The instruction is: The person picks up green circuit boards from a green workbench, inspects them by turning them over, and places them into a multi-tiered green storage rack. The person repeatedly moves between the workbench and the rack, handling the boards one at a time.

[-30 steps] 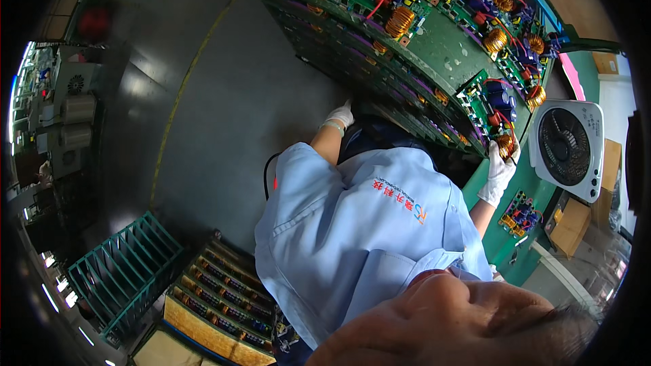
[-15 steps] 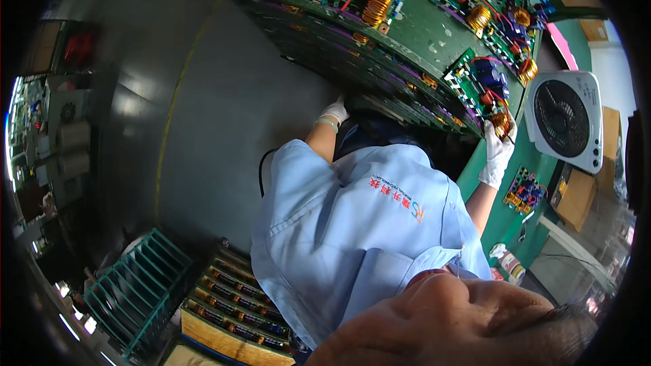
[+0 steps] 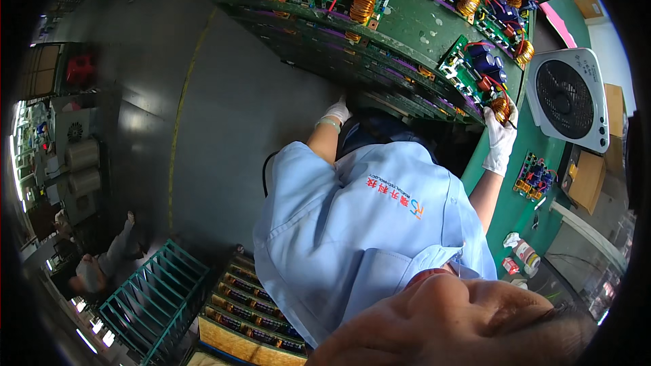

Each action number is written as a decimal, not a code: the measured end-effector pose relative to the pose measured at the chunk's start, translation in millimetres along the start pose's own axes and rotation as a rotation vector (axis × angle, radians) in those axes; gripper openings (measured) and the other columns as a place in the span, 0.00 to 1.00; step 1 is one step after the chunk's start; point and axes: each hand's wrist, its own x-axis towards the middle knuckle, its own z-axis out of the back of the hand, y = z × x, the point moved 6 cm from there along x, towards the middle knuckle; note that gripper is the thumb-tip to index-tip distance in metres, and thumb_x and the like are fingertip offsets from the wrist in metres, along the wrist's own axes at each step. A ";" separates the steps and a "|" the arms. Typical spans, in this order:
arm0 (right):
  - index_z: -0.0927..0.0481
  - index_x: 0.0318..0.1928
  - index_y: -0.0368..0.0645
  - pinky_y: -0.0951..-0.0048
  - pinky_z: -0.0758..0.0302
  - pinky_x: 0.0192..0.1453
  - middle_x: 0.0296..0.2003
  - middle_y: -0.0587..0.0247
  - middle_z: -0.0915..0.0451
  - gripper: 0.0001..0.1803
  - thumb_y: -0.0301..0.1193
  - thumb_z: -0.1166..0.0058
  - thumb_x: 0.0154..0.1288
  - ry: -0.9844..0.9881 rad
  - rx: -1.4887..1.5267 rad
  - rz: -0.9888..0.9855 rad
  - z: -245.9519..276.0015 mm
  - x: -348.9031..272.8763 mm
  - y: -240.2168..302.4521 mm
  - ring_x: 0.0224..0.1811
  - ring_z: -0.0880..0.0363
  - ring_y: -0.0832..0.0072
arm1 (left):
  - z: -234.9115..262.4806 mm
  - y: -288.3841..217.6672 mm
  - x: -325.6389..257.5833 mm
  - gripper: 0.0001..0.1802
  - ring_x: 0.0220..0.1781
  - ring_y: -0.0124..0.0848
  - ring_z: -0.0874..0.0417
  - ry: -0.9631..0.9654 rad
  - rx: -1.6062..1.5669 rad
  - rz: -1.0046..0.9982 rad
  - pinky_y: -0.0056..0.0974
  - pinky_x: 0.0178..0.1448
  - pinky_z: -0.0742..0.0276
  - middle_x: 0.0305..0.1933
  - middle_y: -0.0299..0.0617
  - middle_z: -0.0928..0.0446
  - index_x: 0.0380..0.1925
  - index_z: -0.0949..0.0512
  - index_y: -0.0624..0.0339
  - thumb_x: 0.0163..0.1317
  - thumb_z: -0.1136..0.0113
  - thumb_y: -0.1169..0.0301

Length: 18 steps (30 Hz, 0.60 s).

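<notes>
My right hand [image 3: 500, 139], in a white glove, closes around the near end of a green circuit board [image 3: 468, 80], its thumb and fingers on either side of a copper coil. The board bears blue capacitors and a red wire. It lies askew on the corner of a dark green tray [image 3: 430, 35], the top one of a stack. Several similar boards [image 3: 363, 8] sit along the tray's far part. My left hand [image 3: 334, 112], also white-gloved, is low beside the stack's near side. Its fingers are mostly hidden in shadow, so its grip is unclear.
A grey box fan [image 3: 568, 98] stands on the green bench [image 3: 508, 183] at right, near another loose circuit board [image 3: 534, 175] and a bottle [image 3: 526, 255]. Behind me are a green rack [image 3: 154, 301] and a crate of boards [image 3: 251, 305]. Another person [image 3: 102, 268] is at lower left.
The whole view has shifted slightly. Another person has come more clearly into sight at lower left. Both hands keep nearly the same places, the right still at the board's coil end.
</notes>
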 end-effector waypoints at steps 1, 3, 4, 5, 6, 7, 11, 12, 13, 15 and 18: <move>0.29 0.61 0.40 0.74 0.25 0.59 0.49 0.64 0.21 0.34 0.29 0.32 0.54 0.006 0.014 0.000 0.7 -0.4 -2.1 0.50 0.21 0.76 | -1.2 0.3 4.8 0.50 0.65 0.56 0.27 0.001 -0.018 -0.006 0.53 0.69 0.30 0.65 0.60 0.29 0.76 0.51 0.45 0.58 0.33 0.59; 0.29 0.61 0.40 0.74 0.25 0.59 0.49 0.64 0.21 0.34 0.29 0.32 0.54 -0.001 0.015 -0.009 4.7 -1.6 -5.9 0.50 0.21 0.76 | -5.8 -2.4 9.8 0.50 0.66 0.56 0.27 0.011 -0.047 -0.024 0.54 0.69 0.30 0.64 0.60 0.29 0.76 0.51 0.45 0.58 0.33 0.60; 0.29 0.61 0.40 0.74 0.25 0.58 0.49 0.64 0.21 0.34 0.29 0.32 0.54 -0.013 0.001 -0.017 7.2 -2.9 -7.8 0.50 0.21 0.76 | -8.6 -5.7 10.6 0.49 0.66 0.56 0.27 0.021 -0.059 -0.037 0.54 0.69 0.30 0.64 0.60 0.29 0.76 0.51 0.46 0.58 0.33 0.60; 0.29 0.61 0.40 0.74 0.25 0.58 0.49 0.64 0.21 0.34 0.29 0.33 0.54 -0.026 -0.012 -0.025 10.0 -4.6 -9.6 0.50 0.21 0.76 | -11.0 -9.2 11.8 0.49 0.66 0.56 0.27 0.031 -0.071 -0.050 0.54 0.69 0.30 0.64 0.60 0.29 0.76 0.51 0.46 0.58 0.33 0.60; 0.29 0.61 0.41 0.74 0.25 0.58 0.49 0.64 0.21 0.33 0.29 0.33 0.54 -0.010 -0.004 -0.028 5.4 -2.1 -6.3 0.50 0.21 0.76 | -11.1 -5.5 8.9 0.49 0.66 0.56 0.27 0.027 -0.102 -0.043 0.54 0.69 0.30 0.64 0.60 0.29 0.76 0.51 0.46 0.58 0.34 0.60; 0.29 0.61 0.41 0.74 0.25 0.58 0.49 0.64 0.21 0.33 0.29 0.33 0.54 0.007 0.003 -0.031 0.3 0.6 -3.6 0.50 0.21 0.76 | -10.6 -0.4 6.8 0.49 0.66 0.56 0.28 0.028 -0.098 -0.015 0.54 0.69 0.31 0.64 0.61 0.29 0.76 0.50 0.46 0.58 0.34 0.60; 0.29 0.61 0.42 0.75 0.25 0.58 0.48 0.64 0.21 0.33 0.29 0.33 0.54 -0.023 -0.001 -0.055 5.7 -1.7 -9.4 0.49 0.21 0.77 | -2.2 -14.7 2.3 0.46 0.67 0.56 0.28 0.049 -0.057 -0.004 0.54 0.69 0.32 0.64 0.62 0.29 0.75 0.48 0.46 0.59 0.35 0.61; 0.29 0.61 0.42 0.75 0.25 0.58 0.48 0.64 0.21 0.33 0.29 0.33 0.54 -0.025 0.007 -0.047 4.9 -1.9 -10.0 0.49 0.21 0.77 | -2.6 -12.1 2.9 0.45 0.67 0.56 0.28 0.042 -0.057 -0.006 0.54 0.69 0.32 0.64 0.62 0.29 0.75 0.47 0.46 0.59 0.35 0.61; 0.29 0.61 0.42 0.75 0.25 0.57 0.48 0.64 0.20 0.33 0.29 0.33 0.54 -0.026 0.016 -0.039 4.6 -1.3 -10.2 0.49 0.21 0.77 | -2.6 -9.9 3.8 0.45 0.67 0.56 0.28 0.032 -0.065 -0.011 0.54 0.69 0.32 0.64 0.62 0.29 0.74 0.47 0.46 0.59 0.36 0.61; 0.28 0.61 0.42 0.75 0.25 0.58 0.48 0.64 0.21 0.33 0.29 0.32 0.54 -0.014 0.022 -0.027 3.0 0.4 -8.9 0.49 0.21 0.77 | -2.5 -4.0 5.0 0.44 0.67 0.56 0.29 0.010 -0.081 -0.017 0.54 0.69 0.32 0.64 0.62 0.29 0.74 0.45 0.46 0.60 0.36 0.61; 0.28 0.61 0.42 0.74 0.25 0.59 0.49 0.65 0.21 0.33 0.28 0.32 0.54 -0.010 0.037 -0.011 1.6 1.6 -7.2 0.50 0.21 0.77 | -2.8 0.0 4.2 0.41 0.67 0.56 0.29 0.013 -0.104 0.002 0.54 0.70 0.33 0.65 0.61 0.29 0.74 0.45 0.47 0.62 0.39 0.61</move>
